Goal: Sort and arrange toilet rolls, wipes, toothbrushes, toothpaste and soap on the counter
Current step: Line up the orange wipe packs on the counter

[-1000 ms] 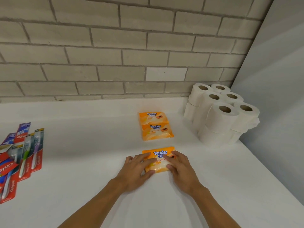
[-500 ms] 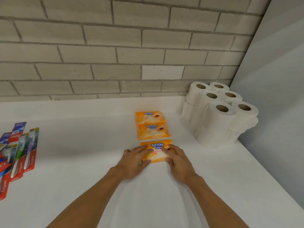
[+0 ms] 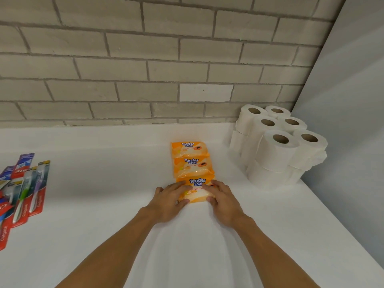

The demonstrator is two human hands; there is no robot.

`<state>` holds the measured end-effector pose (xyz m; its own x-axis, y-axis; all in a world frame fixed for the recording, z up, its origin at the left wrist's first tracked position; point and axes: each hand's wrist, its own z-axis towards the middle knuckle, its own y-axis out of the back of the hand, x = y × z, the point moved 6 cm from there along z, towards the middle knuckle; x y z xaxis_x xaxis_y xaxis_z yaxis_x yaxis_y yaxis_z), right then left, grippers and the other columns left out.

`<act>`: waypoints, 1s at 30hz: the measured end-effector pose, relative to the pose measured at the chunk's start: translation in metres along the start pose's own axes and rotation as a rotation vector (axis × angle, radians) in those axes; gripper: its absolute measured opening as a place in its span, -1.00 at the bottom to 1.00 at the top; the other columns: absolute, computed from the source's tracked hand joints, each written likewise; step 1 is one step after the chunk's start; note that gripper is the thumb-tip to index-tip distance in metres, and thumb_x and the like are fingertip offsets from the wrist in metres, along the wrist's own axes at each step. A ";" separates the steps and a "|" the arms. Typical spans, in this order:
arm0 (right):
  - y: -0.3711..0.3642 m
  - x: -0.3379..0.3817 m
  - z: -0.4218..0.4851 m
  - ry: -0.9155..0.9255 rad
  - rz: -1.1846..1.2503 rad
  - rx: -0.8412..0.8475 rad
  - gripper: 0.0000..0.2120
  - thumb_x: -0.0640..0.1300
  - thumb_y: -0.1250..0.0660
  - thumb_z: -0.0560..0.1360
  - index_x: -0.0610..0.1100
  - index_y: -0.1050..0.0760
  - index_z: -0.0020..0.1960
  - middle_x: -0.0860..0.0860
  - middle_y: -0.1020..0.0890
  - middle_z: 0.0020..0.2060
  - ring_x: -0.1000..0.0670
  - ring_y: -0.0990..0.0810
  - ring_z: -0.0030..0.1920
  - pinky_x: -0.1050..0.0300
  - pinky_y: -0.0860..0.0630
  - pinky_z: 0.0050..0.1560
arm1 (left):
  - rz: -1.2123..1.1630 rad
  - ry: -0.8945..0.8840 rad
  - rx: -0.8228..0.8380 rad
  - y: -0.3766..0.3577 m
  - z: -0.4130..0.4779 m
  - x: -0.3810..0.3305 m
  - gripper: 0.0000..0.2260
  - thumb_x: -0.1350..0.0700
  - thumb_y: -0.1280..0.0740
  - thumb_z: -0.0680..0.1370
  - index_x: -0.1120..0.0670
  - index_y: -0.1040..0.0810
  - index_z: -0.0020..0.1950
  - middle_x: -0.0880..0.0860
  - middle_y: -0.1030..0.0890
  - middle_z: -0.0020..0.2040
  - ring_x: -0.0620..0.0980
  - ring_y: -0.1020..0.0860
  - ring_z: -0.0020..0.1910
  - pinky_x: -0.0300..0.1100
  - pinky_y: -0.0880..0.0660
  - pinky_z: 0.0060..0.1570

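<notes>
White counter (image 3: 104, 204): one surface, bounded by a brick wall at 12 o'clock.

Toilet rolls (image 3: 276, 150): stacked block at 2 o'clock. Six rolls on the upper tier; lower-tier count cannot be told.

Toothbrush packs (image 3: 27, 196): overlapping group at 9 o'clock, cut by the frame edge; count cannot be told.

Wipes: three orange packs in one row at centre, far pack (image 3: 188, 147), middle pack (image 3: 192, 165), near pack (image 3: 197, 188), each touching the next.

Left hand (image 3: 168, 201) and right hand (image 3: 223, 202): fingers nearly flat on the near pack, thumbs against its near edge.

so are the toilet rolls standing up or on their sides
Upright: the toilet rolls show their open cores facing up, stacked two layers high.
</notes>
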<state>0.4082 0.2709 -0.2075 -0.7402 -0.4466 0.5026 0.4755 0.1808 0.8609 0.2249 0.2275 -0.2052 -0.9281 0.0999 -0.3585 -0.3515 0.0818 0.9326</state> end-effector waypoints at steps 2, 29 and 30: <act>-0.001 0.001 -0.001 0.003 -0.007 0.017 -0.58 -0.08 -0.18 0.63 0.08 -0.29 0.48 0.01 -0.21 0.49 -0.05 -0.17 0.47 0.05 -0.22 0.45 | -0.001 0.004 -0.001 -0.001 -0.001 0.000 -0.59 -0.15 -0.11 0.62 -0.21 -0.20 0.46 -0.13 -0.16 0.53 -0.05 -0.17 0.48 0.03 -0.13 0.35; -0.067 0.217 0.002 0.183 0.078 0.110 -0.73 -0.04 -0.23 0.55 0.09 -0.48 0.24 0.05 -0.49 0.23 -0.04 -0.45 0.22 0.11 -0.36 0.27 | -0.368 0.237 -0.395 0.085 -0.121 0.143 -0.77 0.21 -0.31 0.53 -0.09 -0.61 0.06 -0.13 -0.60 0.11 -0.07 -0.51 0.16 -0.15 -0.45 0.22; -0.076 0.229 0.001 0.208 0.112 0.149 -0.73 -0.05 -0.24 0.55 0.08 -0.49 0.24 0.05 -0.49 0.23 -0.02 -0.44 0.22 0.14 -0.38 0.26 | -0.348 0.267 -0.438 0.092 -0.131 0.155 -0.77 0.22 -0.31 0.53 -0.08 -0.61 0.08 -0.10 -0.60 0.13 -0.03 -0.51 0.17 -0.14 -0.44 0.23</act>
<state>0.2019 0.1563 -0.1580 -0.5659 -0.5843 0.5817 0.4622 0.3594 0.8107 0.0328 0.1202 -0.1700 -0.7288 -0.1160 -0.6748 -0.6039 -0.3554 0.7134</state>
